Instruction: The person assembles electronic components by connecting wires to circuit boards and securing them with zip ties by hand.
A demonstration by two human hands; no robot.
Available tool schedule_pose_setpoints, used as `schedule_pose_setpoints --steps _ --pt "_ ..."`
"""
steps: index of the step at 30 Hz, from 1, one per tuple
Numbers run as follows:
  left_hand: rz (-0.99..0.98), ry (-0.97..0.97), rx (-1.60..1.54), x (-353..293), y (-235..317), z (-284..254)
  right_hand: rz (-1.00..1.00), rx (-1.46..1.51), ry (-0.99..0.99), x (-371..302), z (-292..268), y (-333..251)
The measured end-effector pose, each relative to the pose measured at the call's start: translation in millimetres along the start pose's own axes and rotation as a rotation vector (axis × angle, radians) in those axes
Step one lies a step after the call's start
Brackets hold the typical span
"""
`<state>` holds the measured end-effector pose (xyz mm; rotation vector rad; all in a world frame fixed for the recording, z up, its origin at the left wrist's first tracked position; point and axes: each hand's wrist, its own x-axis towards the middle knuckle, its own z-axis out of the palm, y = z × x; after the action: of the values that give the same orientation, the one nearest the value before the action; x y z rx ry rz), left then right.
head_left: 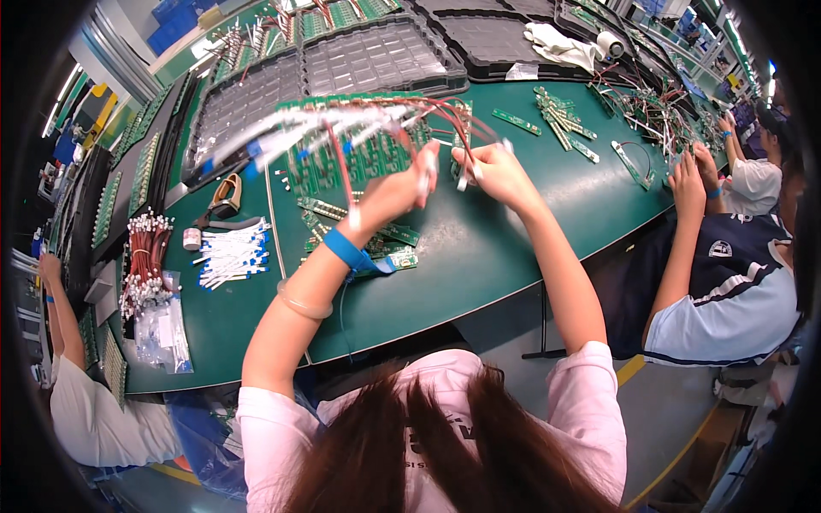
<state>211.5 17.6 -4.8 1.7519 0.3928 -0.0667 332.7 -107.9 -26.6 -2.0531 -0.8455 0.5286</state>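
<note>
My left hand (395, 192) is smeared by motion, its fingers closed together beside my right; what they grip is hidden. A blue wrist strap (346, 252) circles that wrist. My right hand (500, 175) pinches dark red wires (453, 115) that arch up and leftward. Along that arc, blurred white flat cables (265, 141) with blue ends stretch to the left in the air. White covers show on some fingertips. Beneath them lie green circuit board panels (321, 167). Narrow circuit board strips (398, 232) lie under and beside my left wrist.
Black trays (376, 56) stand behind. At left lie pliers (227, 201), white cables (235, 256), a red wire bundle (147, 256) and a plastic bag (162, 333). Rightward are loose strips (560, 120), a wire heap (650, 107) and a white glove (560, 44). A co-worker's hands (693, 175) work nearby.
</note>
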Motion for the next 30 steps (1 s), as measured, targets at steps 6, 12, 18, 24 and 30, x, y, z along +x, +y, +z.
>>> schedule_pose_setpoints --steps 6,12,18,24,30 --pt "0.008 -0.003 -0.126 3.9 -8.9 -10.5 0.015 -0.097 0.186 -2.4 -1.1 -20.0" --pt "0.006 -0.137 0.007 -7.6 5.2 -3.8 -0.125 0.793 -0.121 -6.1 12.1 -22.4" --pt "0.191 -0.032 -0.180 -21.0 -2.3 -6.6 -0.171 0.822 -0.041 -15.0 4.2 -31.8" --pt "0.172 0.044 -0.123 -26.6 -2.5 -5.0 -0.155 0.544 -0.320 -27.2 -3.8 -39.5" --pt "0.171 0.011 -0.100 -21.4 -4.8 -8.0 -0.146 0.502 -0.364 -19.9 1.0 -36.9"
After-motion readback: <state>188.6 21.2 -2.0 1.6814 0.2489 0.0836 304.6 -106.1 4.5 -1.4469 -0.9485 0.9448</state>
